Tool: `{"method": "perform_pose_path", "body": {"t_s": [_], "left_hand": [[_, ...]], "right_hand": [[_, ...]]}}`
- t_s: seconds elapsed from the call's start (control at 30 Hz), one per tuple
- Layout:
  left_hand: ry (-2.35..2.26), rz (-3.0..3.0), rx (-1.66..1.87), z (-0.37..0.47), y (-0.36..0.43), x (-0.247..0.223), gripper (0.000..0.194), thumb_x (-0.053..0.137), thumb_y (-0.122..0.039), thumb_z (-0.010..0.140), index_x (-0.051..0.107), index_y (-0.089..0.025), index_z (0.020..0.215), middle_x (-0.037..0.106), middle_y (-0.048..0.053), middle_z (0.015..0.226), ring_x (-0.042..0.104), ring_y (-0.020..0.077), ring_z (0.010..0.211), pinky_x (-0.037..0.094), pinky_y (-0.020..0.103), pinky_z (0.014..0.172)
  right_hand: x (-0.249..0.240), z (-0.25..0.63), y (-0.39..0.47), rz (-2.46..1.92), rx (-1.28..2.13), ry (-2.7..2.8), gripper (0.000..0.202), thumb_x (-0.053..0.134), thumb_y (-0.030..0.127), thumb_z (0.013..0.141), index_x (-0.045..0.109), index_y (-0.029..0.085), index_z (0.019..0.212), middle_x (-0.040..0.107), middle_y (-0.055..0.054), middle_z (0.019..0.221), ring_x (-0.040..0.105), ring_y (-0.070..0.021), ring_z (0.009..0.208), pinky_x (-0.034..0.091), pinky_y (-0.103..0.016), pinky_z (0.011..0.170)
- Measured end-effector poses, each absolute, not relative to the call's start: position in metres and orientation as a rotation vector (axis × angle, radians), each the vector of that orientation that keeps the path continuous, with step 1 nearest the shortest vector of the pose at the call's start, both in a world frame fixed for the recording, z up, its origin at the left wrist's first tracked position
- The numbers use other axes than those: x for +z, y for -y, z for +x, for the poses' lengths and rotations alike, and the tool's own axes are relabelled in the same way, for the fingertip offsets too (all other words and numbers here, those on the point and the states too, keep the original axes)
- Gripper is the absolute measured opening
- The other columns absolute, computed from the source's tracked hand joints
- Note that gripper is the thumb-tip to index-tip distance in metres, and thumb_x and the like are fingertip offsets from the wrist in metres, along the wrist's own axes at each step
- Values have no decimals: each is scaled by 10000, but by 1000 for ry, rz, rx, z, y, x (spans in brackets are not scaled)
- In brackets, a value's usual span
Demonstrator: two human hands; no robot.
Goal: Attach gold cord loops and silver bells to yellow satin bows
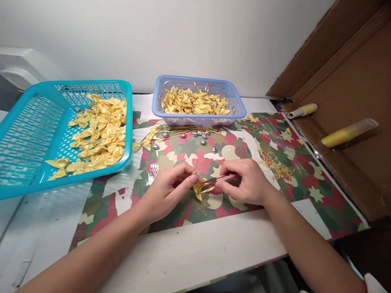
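Observation:
My left hand point(176, 187) pinches a yellow ribbon bow point(198, 192) between thumb and fingertips, low over the middle of the patterned sheet. A thin strand stands up from the pinch. My right hand point(246, 181) is closed around small scissors point(213, 180) with a pinkish handle. Their dark blades point left and reach the bow, beside a gold tie loop point(208, 190). Whether the blades touch the strand is too small to tell. Silver bells point(203, 142) lie scattered beyond my hands, with gold wire ties point(188, 128) behind them.
A turquoise basket point(129, 137) at left holds yellow bows. A blue-violet basket point(199, 119) at the back holds bows with gold ties. Yellow offcuts point(282, 169) lie right of my hand. A cardboard wall point(352, 81) with yellow-and-clear tubes point(348, 132) borders the right side.

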State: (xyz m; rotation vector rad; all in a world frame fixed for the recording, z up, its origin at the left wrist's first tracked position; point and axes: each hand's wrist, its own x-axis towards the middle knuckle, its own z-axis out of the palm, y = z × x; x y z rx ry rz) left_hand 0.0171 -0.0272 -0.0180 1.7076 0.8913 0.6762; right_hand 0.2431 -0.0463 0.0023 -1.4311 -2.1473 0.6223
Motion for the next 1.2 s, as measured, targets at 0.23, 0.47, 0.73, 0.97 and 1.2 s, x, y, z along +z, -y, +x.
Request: {"method": "perform_pose_path", "body": {"t_s": [0.23,0.47,0.73,0.97,1.2], "left_hand": [[-917,1702,682,17,27,-19,253,459,-363,940,623,-177,894,685,43,850,637,165,758,506,271,648],[-911,1699,689,17,27,-19,251,466,-362,938,626,-174,898,687,45,855,628,161,752,499,272,642],[-892,1673,679,18,27,-20,243,469,-365,940,614,-176,893,659,27,823,614,150,732,488,263,634],[-901,1677,683,17,28,-21,243,475,-366,938,617,-174,893,674,34,845,629,160,760,494,262,638],[-901,1705,701,19,28,-20,231,478,-355,934,622,-181,886,685,32,837,634,159,746,491,258,619]], "right_hand": [[1,241,47,-1450,509,2216,192,642,323,725,546,192,622,526,37,556,434,-98,516,288,-239,523],[-1,241,48,-1464,482,2204,212,634,344,734,533,190,630,517,39,560,416,-95,514,280,-236,527],[-6,238,48,-1405,487,2192,216,643,321,735,525,181,622,501,46,550,413,-84,514,278,-223,533],[-6,237,47,-1387,459,2188,232,642,316,742,517,179,603,500,46,536,417,-84,510,279,-223,526],[-6,239,47,-1392,445,2160,239,643,332,749,517,186,607,496,45,536,413,-93,510,305,-239,539]]}}
